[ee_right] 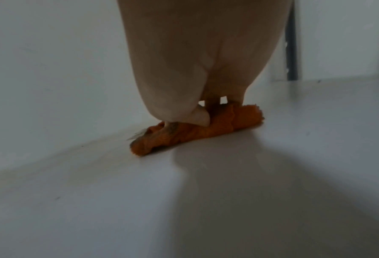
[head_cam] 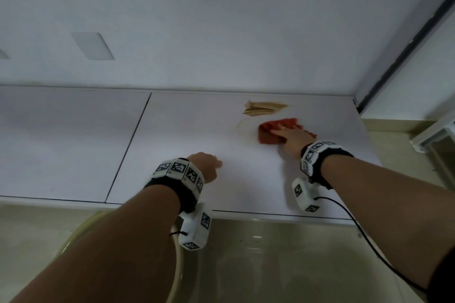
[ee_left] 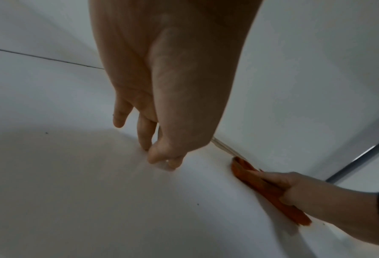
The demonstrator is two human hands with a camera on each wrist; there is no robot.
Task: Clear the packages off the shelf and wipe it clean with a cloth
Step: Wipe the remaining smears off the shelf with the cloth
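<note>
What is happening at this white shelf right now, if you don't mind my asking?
A person is wiping the white shelf top. Their right hand presses a crumpled orange-red cloth flat onto the surface, just in front of a streaky brown smear near the back wall that is not yet cleaned. Their left hand braces on the shelf with its fingertips and holds nothing. No packages are visible on the shelf.

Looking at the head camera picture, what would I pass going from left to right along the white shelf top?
Seam between the shelf panels → left hand, resting on the shelf → brown smear → orange cloth → right hand, pressing the cloth flat → dark upright strip at the corner.
</note>
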